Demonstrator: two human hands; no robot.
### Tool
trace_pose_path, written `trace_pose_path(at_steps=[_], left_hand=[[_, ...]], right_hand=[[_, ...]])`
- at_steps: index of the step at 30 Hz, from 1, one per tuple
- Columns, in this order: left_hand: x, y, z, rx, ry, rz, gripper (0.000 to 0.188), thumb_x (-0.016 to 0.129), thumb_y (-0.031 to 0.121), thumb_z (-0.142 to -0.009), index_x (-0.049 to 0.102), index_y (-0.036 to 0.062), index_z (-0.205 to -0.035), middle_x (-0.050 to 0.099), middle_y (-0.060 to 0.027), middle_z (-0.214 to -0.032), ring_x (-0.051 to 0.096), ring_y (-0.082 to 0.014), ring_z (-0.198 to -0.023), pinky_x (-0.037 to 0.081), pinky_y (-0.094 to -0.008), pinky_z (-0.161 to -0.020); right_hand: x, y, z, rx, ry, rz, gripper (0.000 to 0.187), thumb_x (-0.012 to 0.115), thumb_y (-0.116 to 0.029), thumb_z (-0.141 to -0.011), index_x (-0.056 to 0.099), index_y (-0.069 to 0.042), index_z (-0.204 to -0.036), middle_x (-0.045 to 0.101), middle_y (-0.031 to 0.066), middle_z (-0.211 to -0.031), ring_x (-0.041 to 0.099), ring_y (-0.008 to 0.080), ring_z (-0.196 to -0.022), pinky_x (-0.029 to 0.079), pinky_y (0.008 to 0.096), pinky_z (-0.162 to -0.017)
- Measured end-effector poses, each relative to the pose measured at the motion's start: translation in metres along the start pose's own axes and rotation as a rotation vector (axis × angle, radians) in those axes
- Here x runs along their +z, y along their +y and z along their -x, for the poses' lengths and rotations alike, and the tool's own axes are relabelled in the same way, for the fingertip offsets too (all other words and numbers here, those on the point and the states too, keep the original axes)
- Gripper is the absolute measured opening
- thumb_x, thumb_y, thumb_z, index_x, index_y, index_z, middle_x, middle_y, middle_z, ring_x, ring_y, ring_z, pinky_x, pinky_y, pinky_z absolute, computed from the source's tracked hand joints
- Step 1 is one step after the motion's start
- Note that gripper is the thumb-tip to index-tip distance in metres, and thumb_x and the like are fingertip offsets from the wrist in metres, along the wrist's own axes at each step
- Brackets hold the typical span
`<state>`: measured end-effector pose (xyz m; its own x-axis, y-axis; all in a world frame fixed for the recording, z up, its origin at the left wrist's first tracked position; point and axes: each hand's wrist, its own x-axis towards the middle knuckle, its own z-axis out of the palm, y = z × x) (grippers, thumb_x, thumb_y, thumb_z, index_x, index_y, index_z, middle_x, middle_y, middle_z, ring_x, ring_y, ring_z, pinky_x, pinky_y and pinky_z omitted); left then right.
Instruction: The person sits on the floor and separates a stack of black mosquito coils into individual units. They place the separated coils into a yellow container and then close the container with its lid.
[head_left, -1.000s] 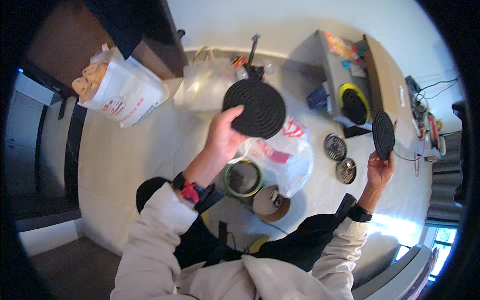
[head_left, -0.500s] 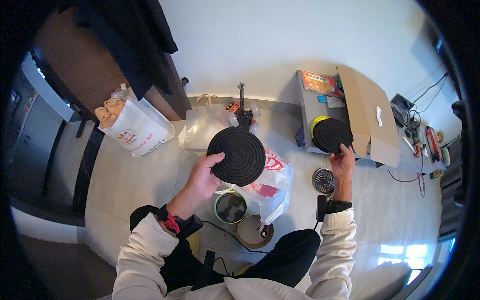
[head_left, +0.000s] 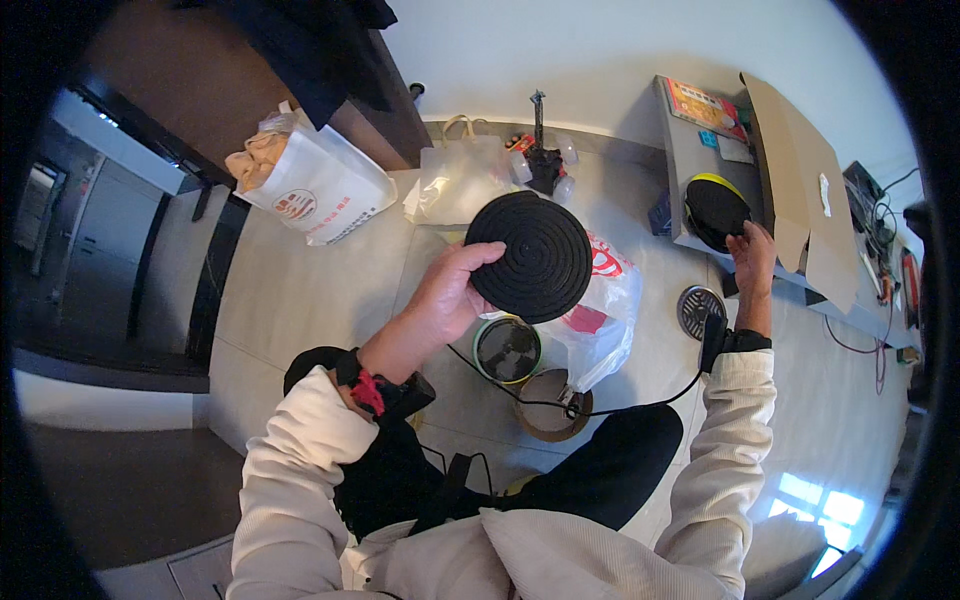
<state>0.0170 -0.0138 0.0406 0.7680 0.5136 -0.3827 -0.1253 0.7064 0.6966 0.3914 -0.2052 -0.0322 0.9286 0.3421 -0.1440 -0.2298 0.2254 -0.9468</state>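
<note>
My left hand (head_left: 440,288) holds a round black mosquito coil (head_left: 530,258) by its left edge, thumb on top, raised above the floor in front of me. Its spiral grooves face up. Off to the right, my right hand (head_left: 754,255) is closed on the lower edge of a second black mosquito coil (head_left: 715,216). That coil is tilted and lies against a round container with a yellow rim (head_left: 722,181), at the edge of the low grey bench (head_left: 690,130). My right fingertips are partly hidden by the hand.
A round metal coil holder (head_left: 701,312) rests on the floor near my right wrist. Green-rimmed tin (head_left: 508,349), brown-rimmed round container (head_left: 553,425) and white plastic bag (head_left: 607,345) lie before my legs. A cardboard box (head_left: 800,180) stands on the bench; a white bag (head_left: 330,190) stands left.
The view has shifted, so the scene sits further right. My right hand has tipped its coil and moved it down against the yellow-rimmed container. My left hand still holds its coil.
</note>
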Motion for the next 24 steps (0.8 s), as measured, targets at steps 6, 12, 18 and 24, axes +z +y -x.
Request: trace_pose_path(at_steps=[6, 12, 18, 24], left_hand=[[-0.016, -0.036, -0.033, -0.223, -0.107, 0.093, 0.038, 0.055, 0.015, -0.081, 0.048, -0.0025, -0.114, 0.057, -0.0135, -0.110, 0.057, -0.0244, -0.099, 0.048, -0.0434, -0.084], [-0.008, -0.055, -0.035, -0.246, -0.191, 0.018, 0.036, 0.055, 0.014, -0.081, 0.048, -0.0022, -0.112, 0.059, -0.0112, -0.102, 0.061, -0.0194, -0.088, 0.052, -0.0348, -0.076], [0.002, -0.068, -0.019, -0.311, -0.326, -0.086, 0.036, 0.056, 0.015, -0.083, 0.049, -0.0036, -0.113, 0.058, -0.0112, -0.104, 0.059, -0.0182, -0.092, 0.049, -0.0323, -0.080], [-0.002, -0.061, -0.018, -0.309, -0.388, -0.107, 0.031, 0.045, 0.020, -0.090, 0.050, -0.0029, -0.110, 0.057, -0.0105, -0.105, 0.057, -0.0166, -0.093, 0.049, -0.0332, -0.079]], right_hand=[[-0.011, -0.005, 0.013, -0.098, 0.037, 0.475, 0.025, 0.057, -0.017, -0.078, 0.055, 0.000, -0.097, 0.054, 0.0050, -0.081, 0.051, 0.0144, -0.069, 0.044, 0.0294, -0.065], [0.012, -0.009, 0.090, -0.299, -0.163, 0.672, 0.035, 0.054, -0.021, -0.082, 0.055, 0.000, -0.110, 0.057, 0.0016, -0.088, 0.051, 0.0104, -0.076, 0.041, 0.0223, -0.067], [0.045, 0.015, 0.204, 0.294, -0.564, 0.243, 0.037, 0.055, -0.016, -0.083, 0.050, 0.004, -0.113, 0.060, 0.0063, -0.093, 0.057, 0.0122, -0.078, 0.047, 0.0246, -0.069], [0.033, 0.018, 0.224, 0.295, -0.579, 0.148, 0.028, 0.055, -0.009, -0.082, 0.055, 0.004, -0.106, 0.061, 0.0027, -0.089, 0.055, 0.0093, -0.080, 0.044, 0.0239, -0.074]])
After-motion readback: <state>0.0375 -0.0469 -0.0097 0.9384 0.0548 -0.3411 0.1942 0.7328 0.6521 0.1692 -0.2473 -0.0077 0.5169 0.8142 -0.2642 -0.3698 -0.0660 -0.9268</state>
